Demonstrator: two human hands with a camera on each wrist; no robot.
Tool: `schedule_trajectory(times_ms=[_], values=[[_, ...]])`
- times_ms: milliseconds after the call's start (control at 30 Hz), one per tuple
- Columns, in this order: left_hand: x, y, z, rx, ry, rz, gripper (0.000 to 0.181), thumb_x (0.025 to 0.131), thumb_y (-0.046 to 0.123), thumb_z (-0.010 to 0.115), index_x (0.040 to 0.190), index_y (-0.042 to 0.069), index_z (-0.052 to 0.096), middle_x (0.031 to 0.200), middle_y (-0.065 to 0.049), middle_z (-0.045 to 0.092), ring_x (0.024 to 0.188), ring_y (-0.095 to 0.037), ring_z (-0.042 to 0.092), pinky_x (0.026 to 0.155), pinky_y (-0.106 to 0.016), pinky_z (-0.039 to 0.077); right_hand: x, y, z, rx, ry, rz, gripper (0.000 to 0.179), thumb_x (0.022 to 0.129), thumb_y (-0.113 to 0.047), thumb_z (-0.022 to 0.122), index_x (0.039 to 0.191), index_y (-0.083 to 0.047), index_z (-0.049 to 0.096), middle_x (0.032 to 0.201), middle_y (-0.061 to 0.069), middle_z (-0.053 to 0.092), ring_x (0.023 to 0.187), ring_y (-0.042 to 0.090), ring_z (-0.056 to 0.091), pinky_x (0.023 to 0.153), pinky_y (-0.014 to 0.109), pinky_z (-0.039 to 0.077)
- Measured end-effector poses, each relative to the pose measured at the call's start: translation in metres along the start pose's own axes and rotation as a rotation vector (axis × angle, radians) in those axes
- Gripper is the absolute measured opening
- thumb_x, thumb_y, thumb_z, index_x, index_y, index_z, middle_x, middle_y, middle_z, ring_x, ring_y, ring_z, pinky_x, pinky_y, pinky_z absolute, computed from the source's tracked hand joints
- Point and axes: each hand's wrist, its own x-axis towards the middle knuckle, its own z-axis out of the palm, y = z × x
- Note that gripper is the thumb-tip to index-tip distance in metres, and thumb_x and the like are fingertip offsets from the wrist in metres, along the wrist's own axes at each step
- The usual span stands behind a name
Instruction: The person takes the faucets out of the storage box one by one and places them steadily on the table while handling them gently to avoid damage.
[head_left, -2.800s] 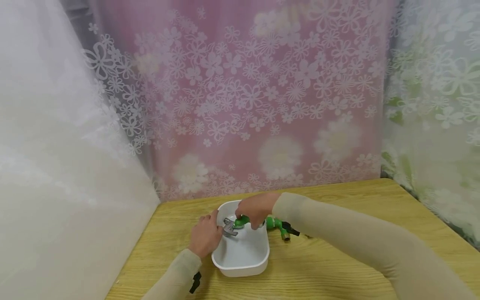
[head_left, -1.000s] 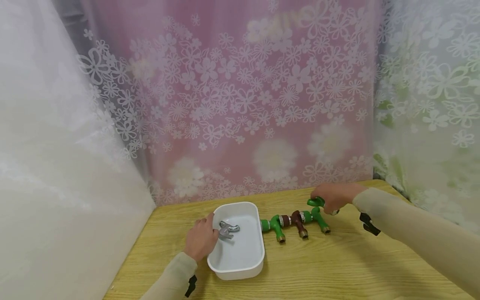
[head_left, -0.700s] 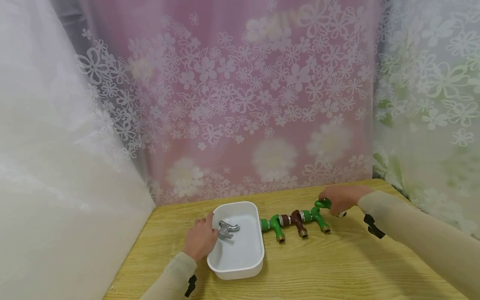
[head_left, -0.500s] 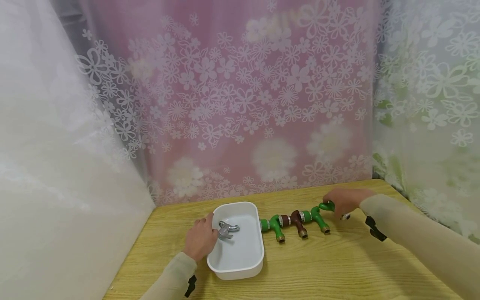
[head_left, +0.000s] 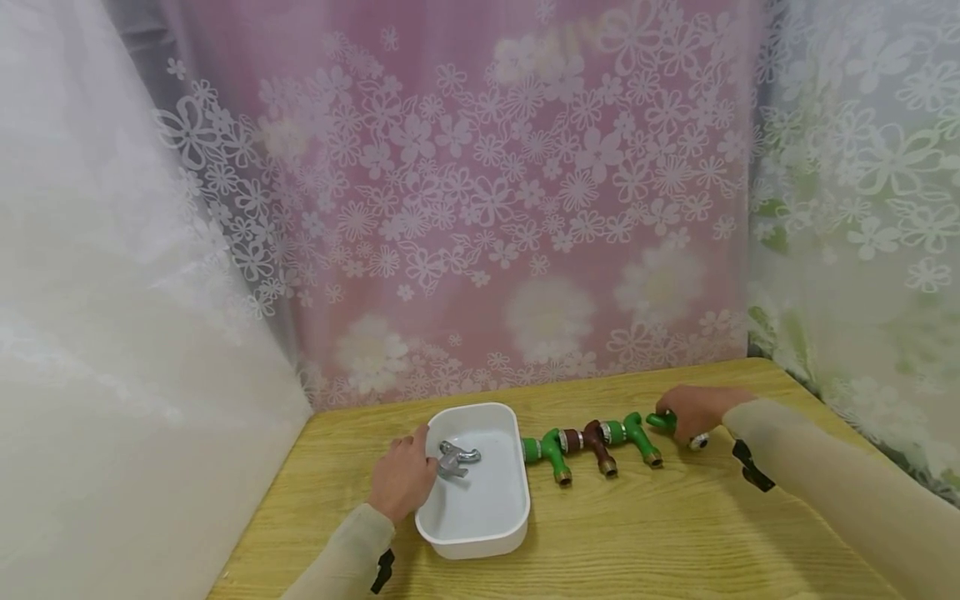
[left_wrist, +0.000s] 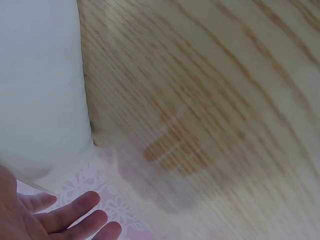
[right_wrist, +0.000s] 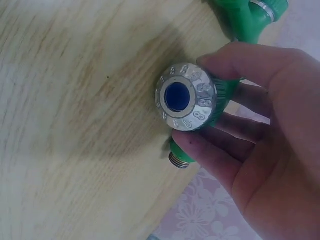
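Observation:
My left hand rests at the left rim of a white basin, its thumb over the edge; in the left wrist view its fingers are relaxed and spread beside the basin's outer wall. A silver tap lies inside the basin. My right hand grips a green tap low over the table, at the right end of a row of taps. In the right wrist view, thumb and fingers surround its silver embossed end, which has a blue centre. A threaded green end shows below.
Right of the basin a green tap, a brown tap and another green tap lie in a line on the wooden table. Flowered curtains hang at the back and sides.
My right hand lifted the green tap out of the basin and carried it right, past the row, then lowered it toward the table. My left hand stays at the basin's rim.

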Motion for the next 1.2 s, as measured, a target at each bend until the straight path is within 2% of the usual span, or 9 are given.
schedule_trajectory(times_ms=[200, 300, 400, 500, 667, 867, 1033, 1200], values=[[0.000, 0.000, -0.001, -0.001, -0.010, 0.000, 0.053, 0.096, 0.025, 0.058, 0.145, 0.007, 0.048, 0.121, -0.016, 0.067, 0.109, -0.033, 0.064, 0.083, -0.051, 0.056, 0.001, 0.001, 0.003, -0.005, 0.008, -0.004, 0.039, 0.081, -0.006, 0.075, 0.119, -0.004, 0.067, 0.109, 0.007, 0.066, 0.086, 0.019, 0.056, 0.072, 0.039, 0.048], [0.000, 0.001, -0.001, 0.001, -0.009, 0.007, 0.052, 0.096, 0.025, 0.059, 0.144, 0.006, 0.049, 0.121, -0.016, 0.067, 0.108, -0.033, 0.064, 0.081, -0.051, 0.056, 0.000, 0.002, 0.004, -0.031, 0.028, -0.024, 0.037, 0.087, -0.015, 0.074, 0.121, -0.002, 0.067, 0.115, 0.012, 0.067, 0.096, 0.027, 0.063, 0.078, 0.045, 0.053], [0.000, 0.001, -0.001, 0.004, -0.008, 0.009, 0.052, 0.096, 0.024, 0.059, 0.143, 0.006, 0.049, 0.120, -0.016, 0.068, 0.107, -0.033, 0.064, 0.081, -0.051, 0.056, -0.002, 0.004, 0.004, -0.060, 0.053, -0.057, 0.035, 0.094, -0.018, 0.068, 0.124, 0.000, 0.067, 0.122, 0.018, 0.066, 0.109, 0.038, 0.064, 0.086, 0.052, 0.054], [0.000, 0.001, -0.001, 0.004, -0.008, 0.008, 0.052, 0.095, 0.024, 0.059, 0.143, 0.006, 0.049, 0.120, -0.016, 0.068, 0.108, -0.033, 0.064, 0.081, -0.051, 0.056, -0.004, 0.007, 0.003, -0.065, 0.075, -0.088, 0.031, 0.097, -0.007, 0.058, 0.126, 0.003, 0.065, 0.125, 0.022, 0.065, 0.114, 0.042, 0.062, 0.090, 0.054, 0.053], [0.000, 0.000, -0.001, 0.001, -0.005, 0.006, 0.052, 0.096, 0.024, 0.058, 0.144, 0.007, 0.049, 0.119, -0.016, 0.068, 0.108, -0.033, 0.065, 0.081, -0.050, 0.056, -0.009, 0.011, 0.002, -0.054, 0.094, -0.113, 0.043, 0.088, 0.017, 0.050, 0.124, 0.002, 0.066, 0.123, 0.021, 0.066, 0.113, 0.043, 0.062, 0.089, 0.054, 0.053], [-0.001, -0.001, 0.000, -0.003, -0.011, -0.002, 0.052, 0.096, 0.025, 0.058, 0.144, 0.007, 0.048, 0.121, -0.016, 0.068, 0.109, -0.033, 0.064, 0.083, -0.051, 0.056, -0.013, 0.014, 0.005, -0.087, 0.121, -0.116, 0.045, 0.085, 0.021, 0.054, 0.121, -0.002, 0.068, 0.119, 0.018, 0.067, 0.105, 0.038, 0.065, 0.085, 0.051, 0.055], [-0.001, 0.000, 0.001, -0.007, -0.006, 0.003, 0.052, 0.096, 0.024, 0.059, 0.144, 0.007, 0.049, 0.121, -0.016, 0.068, 0.109, -0.033, 0.064, 0.082, -0.052, 0.056, -0.016, 0.016, 0.005, -0.100, 0.141, -0.107, 0.041, 0.084, 0.020, 0.058, 0.115, -0.005, 0.069, 0.107, 0.011, 0.068, 0.088, 0.023, 0.064, 0.074, 0.042, 0.055], [-0.001, -0.001, 0.001, -0.010, 0.003, 0.007, 0.052, 0.096, 0.024, 0.058, 0.144, 0.007, 0.049, 0.121, -0.017, 0.067, 0.110, -0.034, 0.064, 0.082, -0.052, 0.056, -0.014, 0.024, 0.007, -0.096, 0.139, -0.106, 0.038, 0.085, 0.017, 0.059, 0.111, -0.008, 0.070, 0.101, 0.005, 0.068, 0.079, 0.013, 0.059, 0.067, 0.037, 0.051]])
